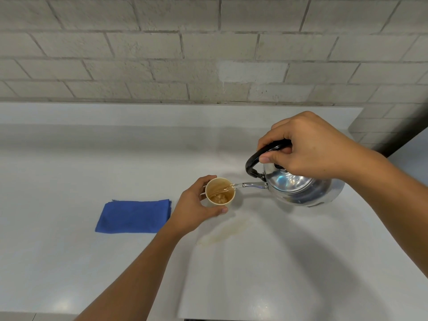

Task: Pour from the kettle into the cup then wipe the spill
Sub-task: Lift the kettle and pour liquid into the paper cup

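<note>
Counter (69, 262): pale grey, smooth, glossy, with soft reflections of overhead light near its front edge; low raised ledge (162, 113) along the back; wall (162, 54): light grey brick in running bond, one paler patch right of centre.

The right hand (308, 147) hides the kettle (303, 188) lid knob; both forearms run off frame

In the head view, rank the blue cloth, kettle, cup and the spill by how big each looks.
1. kettle and blue cloth: about alike, too close to rank
2. spill: faint edges, so unsure
3. cup: smallest, partly covered by the left hand
</note>
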`<action>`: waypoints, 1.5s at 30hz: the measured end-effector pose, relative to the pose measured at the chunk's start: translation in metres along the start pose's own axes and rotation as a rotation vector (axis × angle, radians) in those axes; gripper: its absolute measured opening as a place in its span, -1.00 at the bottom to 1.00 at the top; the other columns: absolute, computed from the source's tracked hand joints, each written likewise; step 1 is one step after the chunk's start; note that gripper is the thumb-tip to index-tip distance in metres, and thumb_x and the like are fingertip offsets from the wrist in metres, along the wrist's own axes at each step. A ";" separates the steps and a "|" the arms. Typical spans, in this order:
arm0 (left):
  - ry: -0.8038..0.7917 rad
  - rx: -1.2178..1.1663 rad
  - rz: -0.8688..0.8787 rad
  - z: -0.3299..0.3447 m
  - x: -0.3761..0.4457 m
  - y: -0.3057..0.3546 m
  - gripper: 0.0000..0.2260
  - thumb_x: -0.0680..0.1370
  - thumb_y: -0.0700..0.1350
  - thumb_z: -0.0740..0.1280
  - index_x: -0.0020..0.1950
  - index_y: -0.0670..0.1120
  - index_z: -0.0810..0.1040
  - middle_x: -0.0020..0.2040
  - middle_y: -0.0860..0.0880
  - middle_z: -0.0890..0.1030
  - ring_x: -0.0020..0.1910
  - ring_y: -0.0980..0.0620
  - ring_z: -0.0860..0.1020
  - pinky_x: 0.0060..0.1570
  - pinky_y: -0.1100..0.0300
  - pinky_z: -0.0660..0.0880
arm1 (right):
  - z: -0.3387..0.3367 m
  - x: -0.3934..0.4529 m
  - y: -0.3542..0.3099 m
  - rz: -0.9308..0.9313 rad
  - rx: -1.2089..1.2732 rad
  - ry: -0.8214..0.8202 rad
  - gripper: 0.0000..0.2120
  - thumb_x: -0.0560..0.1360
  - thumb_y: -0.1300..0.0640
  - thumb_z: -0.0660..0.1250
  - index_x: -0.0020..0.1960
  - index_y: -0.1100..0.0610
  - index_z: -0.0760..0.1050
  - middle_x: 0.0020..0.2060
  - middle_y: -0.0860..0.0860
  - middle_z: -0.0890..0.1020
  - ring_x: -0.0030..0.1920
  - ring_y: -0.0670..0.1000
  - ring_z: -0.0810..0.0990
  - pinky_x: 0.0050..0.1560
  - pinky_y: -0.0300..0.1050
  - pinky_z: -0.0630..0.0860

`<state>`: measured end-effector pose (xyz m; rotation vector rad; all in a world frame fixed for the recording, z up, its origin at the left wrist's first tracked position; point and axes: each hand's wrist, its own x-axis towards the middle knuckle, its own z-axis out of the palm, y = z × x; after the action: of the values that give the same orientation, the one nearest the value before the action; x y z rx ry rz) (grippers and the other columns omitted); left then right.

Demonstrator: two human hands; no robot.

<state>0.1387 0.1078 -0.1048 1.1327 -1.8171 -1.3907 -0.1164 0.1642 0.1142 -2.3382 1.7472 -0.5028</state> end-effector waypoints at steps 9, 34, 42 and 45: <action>-0.003 0.004 0.000 0.000 0.000 -0.001 -0.25 0.28 -0.01 0.72 0.39 0.21 0.49 0.27 0.20 0.63 0.29 0.16 0.59 0.16 0.42 0.52 | 0.000 0.002 -0.003 0.000 -0.048 -0.024 -0.94 0.44 -0.03 0.49 -0.09 -0.11 0.70 -0.34 -0.21 0.62 -0.27 -0.20 0.53 -0.25 -0.15 0.44; -0.004 0.028 -0.025 0.000 -0.001 0.002 -0.25 0.28 -0.01 0.72 0.40 0.21 0.48 0.28 0.21 0.63 0.28 0.21 0.59 0.15 0.44 0.51 | 0.000 0.000 -0.002 0.039 -0.049 -0.014 -0.94 0.44 -0.05 0.49 -0.09 -0.13 0.70 -0.31 -0.21 0.64 -0.26 -0.19 0.54 -0.26 -0.16 0.45; -0.006 0.037 -0.029 0.000 -0.001 0.005 -0.25 0.29 -0.04 0.73 0.39 0.18 0.49 0.27 0.18 0.64 0.27 0.19 0.60 0.12 0.44 0.53 | 0.005 -0.017 0.015 0.184 0.214 0.076 -0.94 0.44 0.05 0.54 -0.11 -0.10 0.72 -0.27 -0.13 0.72 -0.24 -0.08 0.66 -0.13 -0.02 0.62; -0.007 0.036 -0.028 -0.001 -0.001 0.006 -0.25 0.28 -0.06 0.73 0.39 0.17 0.49 0.27 0.17 0.64 0.26 0.19 0.60 0.13 0.42 0.53 | 0.007 -0.022 0.020 0.215 0.284 0.100 -0.92 0.43 0.06 0.55 -0.10 -0.09 0.72 -0.25 -0.09 0.74 -0.23 -0.05 0.69 -0.10 0.00 0.63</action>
<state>0.1383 0.1093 -0.0989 1.1774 -1.8445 -1.3842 -0.1373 0.1793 0.0972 -1.9378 1.8066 -0.7840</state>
